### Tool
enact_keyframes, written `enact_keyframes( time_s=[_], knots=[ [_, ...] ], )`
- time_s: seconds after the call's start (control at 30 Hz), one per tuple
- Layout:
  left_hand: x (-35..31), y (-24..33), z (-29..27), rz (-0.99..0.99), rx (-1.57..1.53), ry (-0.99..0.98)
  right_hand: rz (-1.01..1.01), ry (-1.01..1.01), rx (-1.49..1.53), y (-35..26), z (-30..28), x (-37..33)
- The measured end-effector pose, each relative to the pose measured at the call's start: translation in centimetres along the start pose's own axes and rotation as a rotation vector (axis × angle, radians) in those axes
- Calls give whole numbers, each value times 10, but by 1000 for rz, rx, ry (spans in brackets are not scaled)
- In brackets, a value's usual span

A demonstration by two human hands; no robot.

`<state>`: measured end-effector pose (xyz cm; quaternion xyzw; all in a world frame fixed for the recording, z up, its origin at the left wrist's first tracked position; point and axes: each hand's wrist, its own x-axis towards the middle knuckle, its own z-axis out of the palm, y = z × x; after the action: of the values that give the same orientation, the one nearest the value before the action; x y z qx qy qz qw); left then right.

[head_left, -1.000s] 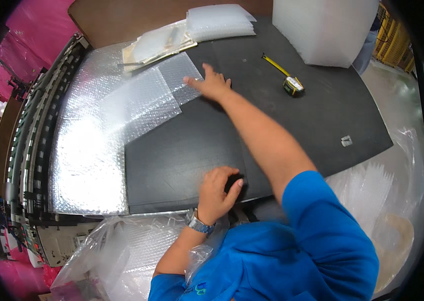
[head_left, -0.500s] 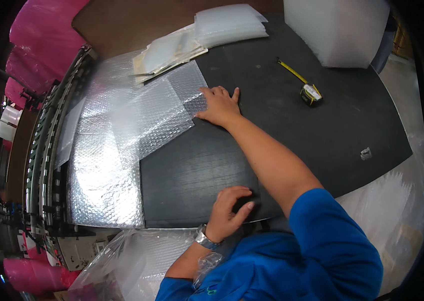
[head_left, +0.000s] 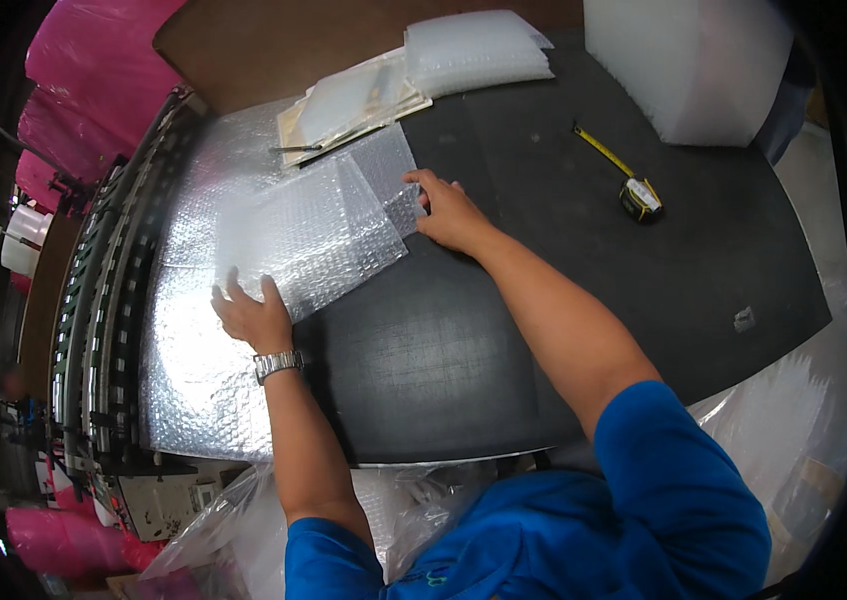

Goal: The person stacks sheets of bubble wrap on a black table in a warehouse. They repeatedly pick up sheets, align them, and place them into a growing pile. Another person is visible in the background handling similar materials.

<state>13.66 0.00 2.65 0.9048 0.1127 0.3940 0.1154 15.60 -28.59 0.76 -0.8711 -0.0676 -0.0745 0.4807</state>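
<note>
Left hand (head_left: 253, 318) spreads, right hand (head_left: 451, 214) curls at the bubble sheet (head_left: 380, 163).

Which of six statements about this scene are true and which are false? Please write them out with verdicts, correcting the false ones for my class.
1. The tape measure has its yellow blade partly pulled out. True.
2. The watch is on the right wrist. False: the metal watch is on the left wrist.
3. The right hand is at the right-hand edge of the bubble-wrap sheets. True.
4. The sleeves are red. False: the sleeves are blue.
5. The left hand is beside the tape measure. False: the left hand is by the bubble-wrap sheets.
6. A large whitish block stands toward the far right of the dark work surface. True.
</note>
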Motion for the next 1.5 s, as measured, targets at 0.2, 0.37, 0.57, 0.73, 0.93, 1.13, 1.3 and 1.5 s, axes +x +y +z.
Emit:
enact_keyframes(
  time_s=[0.2,0.37,0.57,0.73,0.93,1.13,1.3,1.5],
  knots=[
    [-15,-1,19,59,39,-574,187,31,1085,1,4,1],
    [-18,16,5,121,-111,-690,356,24,1332,-5,9,1],
    [-23,21,-1,230,-180,-662,274,-8,889,-13,12,-3],
    [-16,10,10,151,-468,-268,282,68,973,-12,15,-1],
    [-14,15,1,-231,-1088,-331,316,35,1014,-16,12,-3],
    [-10,10,-4,-393,-1235,-272,313,80,1003,-18,11,-5],
    [-8,14,-9,-485,-1316,-229,292,80,1052,-14,11,-5],
    [-8,13,-8,-488,-1299,-228,313,36,1038,-17,9,-7]
  ],
)
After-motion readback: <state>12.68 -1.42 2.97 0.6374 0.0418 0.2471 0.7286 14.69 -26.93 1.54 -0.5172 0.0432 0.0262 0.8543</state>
